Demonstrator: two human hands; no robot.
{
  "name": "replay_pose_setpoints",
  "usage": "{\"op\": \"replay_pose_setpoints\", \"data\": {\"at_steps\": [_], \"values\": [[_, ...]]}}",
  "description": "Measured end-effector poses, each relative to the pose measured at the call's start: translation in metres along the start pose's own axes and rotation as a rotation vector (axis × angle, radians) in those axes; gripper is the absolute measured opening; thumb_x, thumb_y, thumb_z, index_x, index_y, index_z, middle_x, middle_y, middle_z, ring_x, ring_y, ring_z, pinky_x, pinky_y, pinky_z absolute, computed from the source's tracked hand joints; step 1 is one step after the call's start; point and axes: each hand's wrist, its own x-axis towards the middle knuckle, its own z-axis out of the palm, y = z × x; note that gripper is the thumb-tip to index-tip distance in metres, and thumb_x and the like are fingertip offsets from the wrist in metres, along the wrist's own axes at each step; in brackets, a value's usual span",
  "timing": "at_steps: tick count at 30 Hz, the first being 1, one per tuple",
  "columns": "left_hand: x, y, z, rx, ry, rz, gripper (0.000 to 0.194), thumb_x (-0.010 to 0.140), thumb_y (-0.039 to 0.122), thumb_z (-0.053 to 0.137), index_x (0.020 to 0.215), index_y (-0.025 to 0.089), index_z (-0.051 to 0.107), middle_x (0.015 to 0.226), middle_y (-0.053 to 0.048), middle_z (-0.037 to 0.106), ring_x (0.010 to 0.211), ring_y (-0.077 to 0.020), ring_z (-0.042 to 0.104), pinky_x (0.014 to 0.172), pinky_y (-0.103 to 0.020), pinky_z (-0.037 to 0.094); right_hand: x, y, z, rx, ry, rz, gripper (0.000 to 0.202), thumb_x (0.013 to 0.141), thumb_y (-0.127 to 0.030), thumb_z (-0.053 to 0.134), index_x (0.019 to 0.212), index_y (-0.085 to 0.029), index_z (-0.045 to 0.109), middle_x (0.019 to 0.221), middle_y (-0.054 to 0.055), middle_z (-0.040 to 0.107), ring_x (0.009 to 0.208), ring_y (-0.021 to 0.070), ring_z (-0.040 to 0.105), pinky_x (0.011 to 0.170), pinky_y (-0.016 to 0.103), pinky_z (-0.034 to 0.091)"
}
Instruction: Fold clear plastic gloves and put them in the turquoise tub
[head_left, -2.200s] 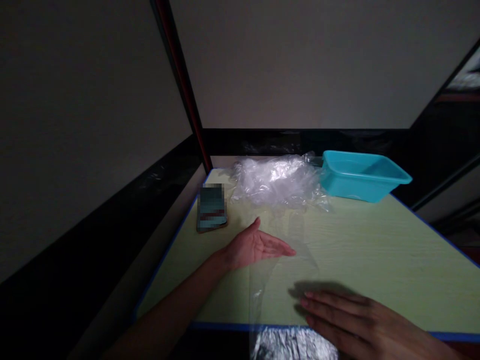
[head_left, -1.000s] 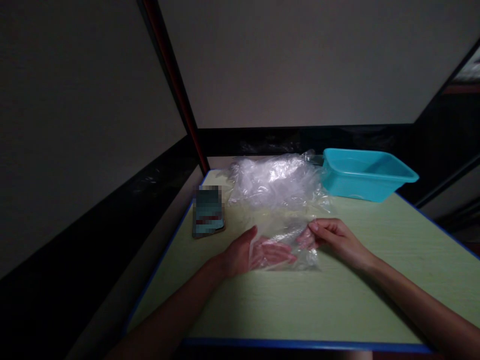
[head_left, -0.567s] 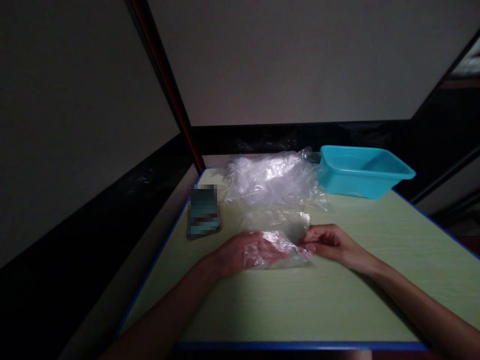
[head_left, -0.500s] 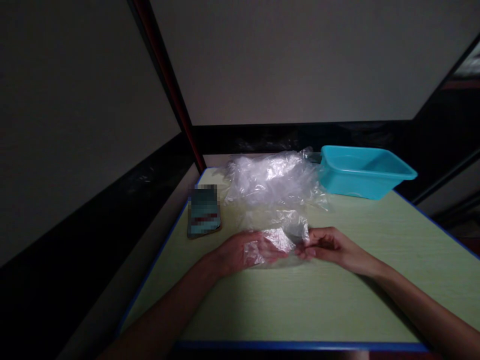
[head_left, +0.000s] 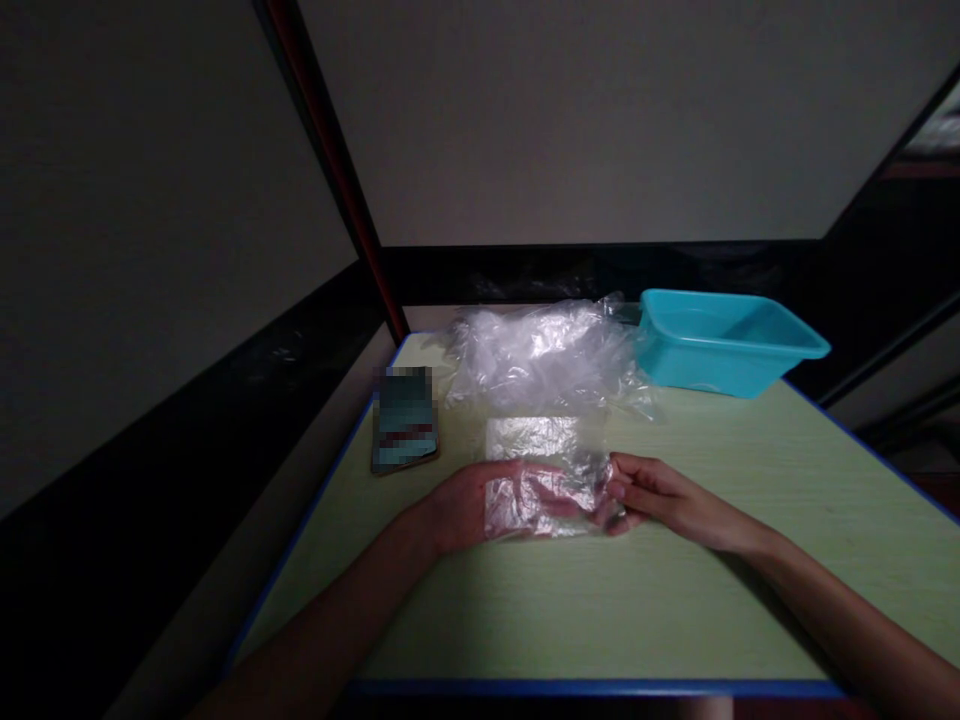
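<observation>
A clear plastic bag (head_left: 536, 437) is spread out flat near the middle of the table. My left hand (head_left: 461, 508) reaches in from the left with its fingers stretched out, showing through the clear film; whether they lie inside the bag or behind it I cannot tell. At the bag's right edge, my right hand (head_left: 654, 492) pinches the film between thumb and fingers. Just beyond lies a heap of crumpled clear plastic bags (head_left: 544, 355).
A turquoise plastic basin (head_left: 731, 365) stands at the back right of the table. On the left lies a phone (head_left: 406, 420), its screen blurred. The pale table (head_left: 570, 620) has a blue edge, and walls rise behind it and to the left.
The bag has been pulled smoother and flatter over my left hand. My right fingers have shifted slightly along its right edge and closed on the film.
</observation>
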Motion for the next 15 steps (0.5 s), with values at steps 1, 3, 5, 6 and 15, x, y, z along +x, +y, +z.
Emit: {"op": "replay_pose_setpoints", "data": {"at_steps": [1,3,5,6,15], "values": [[0.0003,-0.0002,0.0003,-0.005,-0.006,-0.001,0.034,0.082,0.029,0.054,0.109,0.008,0.061,0.108,-0.017,0.065,0.106,-0.0286,0.057,0.087,-0.039,0.039,0.0000,0.0002,0.0002,-0.001,-0.001,0.009,0.023,0.088,-0.039,0.051,0.091,-0.016,0.054,0.084,0.004,0.063,0.079,0.0126,0.061,0.071,0.029,0.050],[0.0010,-0.0009,0.0002,-0.009,-0.013,-0.001,0.034,0.082,0.029,0.053,0.109,0.009,0.061,0.109,-0.017,0.064,0.106,-0.0288,0.057,0.087,-0.039,0.039,0.0003,0.0003,0.0010,-0.005,-0.002,0.016,0.023,0.088,-0.039,0.050,0.089,-0.016,0.053,0.082,0.003,0.063,0.076,0.0123,0.061,0.068,0.028,0.050],[0.0016,-0.0015,-0.0005,-0.010,-0.017,-0.006,0.034,0.083,0.029,0.053,0.108,0.008,0.061,0.108,-0.017,0.064,0.106,-0.0291,0.057,0.086,-0.039,0.039,0.0010,0.0007,0.0021,-0.004,0.003,0.012,0.024,0.087,-0.040,0.052,0.086,-0.017,0.051,0.081,0.003,0.062,0.074,0.0126,0.061,0.065,0.028,0.050],[0.0017,-0.0017,-0.0009,-0.010,-0.017,-0.011,0.033,0.083,0.029,0.052,0.108,0.008,0.061,0.108,-0.017,0.064,0.106,-0.0292,0.057,0.086,-0.039,0.039,0.0014,0.0011,0.0026,0.000,0.010,0.005,0.024,0.086,-0.041,0.053,0.086,-0.017,0.049,0.080,0.002,0.062,0.072,0.0127,0.061,0.064,0.028,0.050],[0.0016,-0.0014,-0.0034,0.005,0.030,-0.035,0.035,0.084,0.030,0.051,0.111,0.009,0.059,0.116,-0.017,0.060,0.109,-0.0305,0.055,0.085,-0.040,0.041,0.0043,0.0069,0.0044,0.027,0.191,-0.160,0.057,0.078,-0.032,0.063,0.121,-0.025,0.026,0.075,-0.005,0.053,0.062,0.0092,0.056,0.055,0.024,0.046]]}}
